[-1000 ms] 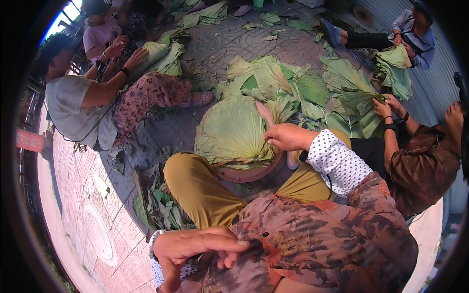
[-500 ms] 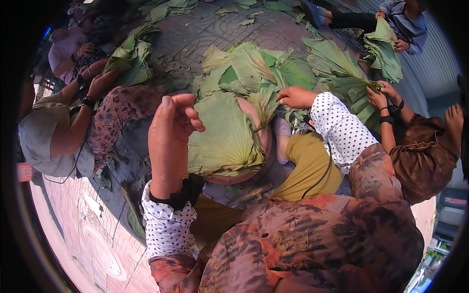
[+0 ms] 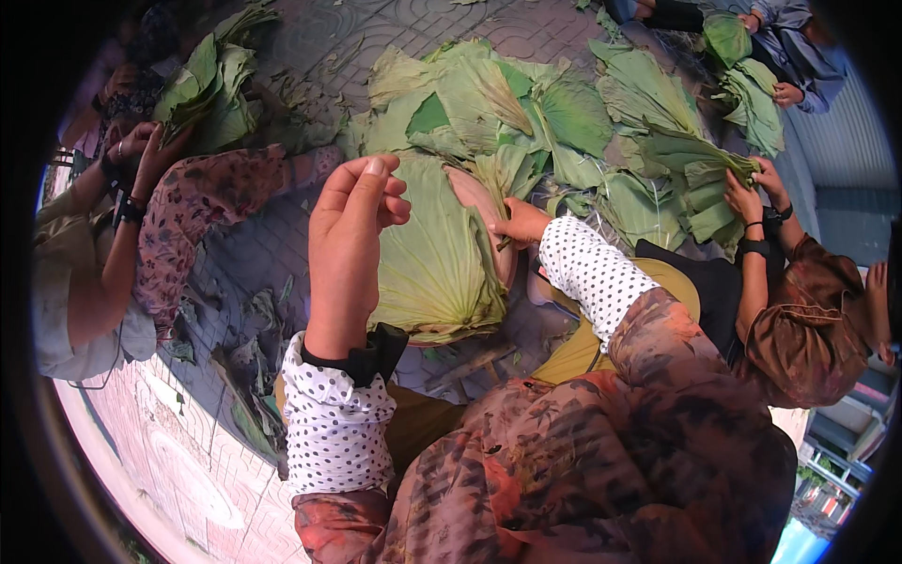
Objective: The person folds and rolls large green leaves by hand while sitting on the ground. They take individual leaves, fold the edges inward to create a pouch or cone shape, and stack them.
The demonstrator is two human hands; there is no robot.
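A flattened stack of large pale-green lotus leaves [image 3: 427,254] lies in front of me on a round reddish board [image 3: 470,195], which shows along the right side. Over the stack's left part, my left hand [image 3: 348,244] is raised, its fingers curled and the thumb laid against them; nothing shows in it. My right hand [image 3: 521,224] is at the board's right edge, its fingers closed on the bunched, browned end of a dried lotus leaf [image 3: 503,169]. What lies under its fingertips is partly hidden.
More leaves [image 3: 470,89] are spread beyond the board. At the right, a co-worker's hands [image 3: 747,193] grip a leaf bundle [image 3: 691,169]; another person's hands [image 3: 141,155] at the left hold leaves [image 3: 211,89]. Leaf scraps [image 3: 249,357] litter the paving.
My right hand has moved left and nearer, onto the leaf end beside the board. My left hand has shifted slightly right, its thumb now against the fingers. The left co-worker's leaves have moved left.
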